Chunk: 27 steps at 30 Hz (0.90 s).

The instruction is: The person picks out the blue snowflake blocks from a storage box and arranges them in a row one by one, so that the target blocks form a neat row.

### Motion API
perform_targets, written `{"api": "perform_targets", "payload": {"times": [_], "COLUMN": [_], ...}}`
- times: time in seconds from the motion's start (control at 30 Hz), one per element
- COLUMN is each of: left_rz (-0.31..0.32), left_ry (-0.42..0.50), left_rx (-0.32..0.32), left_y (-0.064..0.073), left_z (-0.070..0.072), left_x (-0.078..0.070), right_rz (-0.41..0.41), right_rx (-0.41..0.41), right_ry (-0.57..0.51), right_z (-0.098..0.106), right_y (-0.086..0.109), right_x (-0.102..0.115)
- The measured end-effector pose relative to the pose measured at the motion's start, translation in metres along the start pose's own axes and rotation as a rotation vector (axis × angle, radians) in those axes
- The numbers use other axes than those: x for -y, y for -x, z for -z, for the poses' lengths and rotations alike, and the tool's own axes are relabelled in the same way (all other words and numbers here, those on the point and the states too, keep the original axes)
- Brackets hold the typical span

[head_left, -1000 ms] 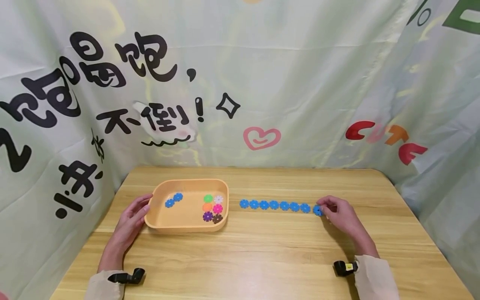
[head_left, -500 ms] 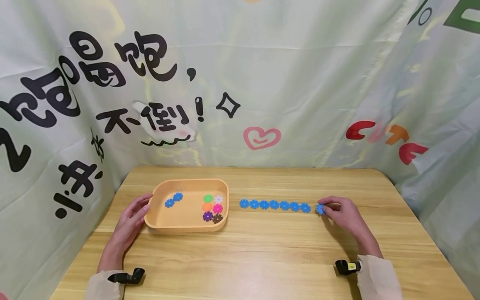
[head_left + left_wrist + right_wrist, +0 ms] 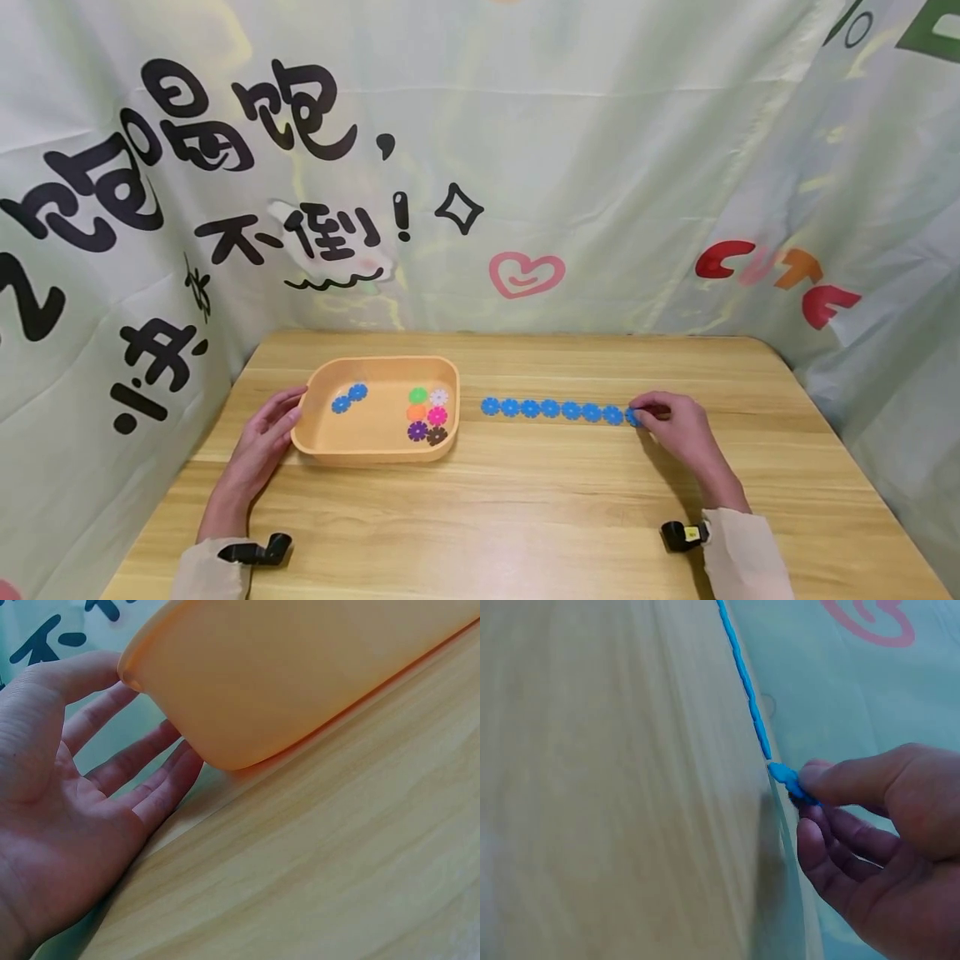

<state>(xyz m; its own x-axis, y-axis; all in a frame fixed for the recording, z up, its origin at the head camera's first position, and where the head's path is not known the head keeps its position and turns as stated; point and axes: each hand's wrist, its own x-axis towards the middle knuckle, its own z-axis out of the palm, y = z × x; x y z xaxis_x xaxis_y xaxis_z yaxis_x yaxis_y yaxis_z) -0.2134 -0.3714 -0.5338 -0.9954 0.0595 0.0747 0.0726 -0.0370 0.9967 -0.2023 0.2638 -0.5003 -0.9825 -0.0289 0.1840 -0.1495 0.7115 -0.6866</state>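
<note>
Between thumb and fingertips, my right hand pinches a blue snowflake-shaped plastic disc. This disc tilts at the right end of a row of blue discs lying on the table; in the right wrist view its edge is at the end disc, and I cannot tell whether they are joined. My left hand touches the left end of an orange tray. In the left wrist view the extended fingers rest along its outer wall, with the thumb at the rim.
Inside the tray lie two blue discs at the left. At its right are several discs in green, white, orange, pink, purple and brown. The wooden table meets a printed curtain at the back.
My right hand first drew the pinched disc slightly right, away from the row, then brought it back left against the end disc. The left hand and tray stay in place.
</note>
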Motion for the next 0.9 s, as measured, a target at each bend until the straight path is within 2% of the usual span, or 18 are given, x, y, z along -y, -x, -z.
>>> {"api": "perform_targets", "payload": {"times": [0.13,0.3,0.9], "left_rz": [-0.02,-0.016,-0.027], "left_ry": [0.02,0.022,0.036], "left_rx": [0.018,0.017,0.02], "left_y": [-0.002,-0.0025,-0.0002], "left_z": [0.0003,0.001,0.0013], "left_x": [-0.0005,-0.001,0.0013], "right_rz": [-0.01,0.012,0.048], "right_rx": [0.034,0.065,0.066], "right_ry": [0.004,0.009,0.08], "right_z": [0.0013,0.0042,-0.0014], "right_y": [0.002,0.0041,0.0036], "right_x": [-0.0008,-0.0017,-0.005]}}
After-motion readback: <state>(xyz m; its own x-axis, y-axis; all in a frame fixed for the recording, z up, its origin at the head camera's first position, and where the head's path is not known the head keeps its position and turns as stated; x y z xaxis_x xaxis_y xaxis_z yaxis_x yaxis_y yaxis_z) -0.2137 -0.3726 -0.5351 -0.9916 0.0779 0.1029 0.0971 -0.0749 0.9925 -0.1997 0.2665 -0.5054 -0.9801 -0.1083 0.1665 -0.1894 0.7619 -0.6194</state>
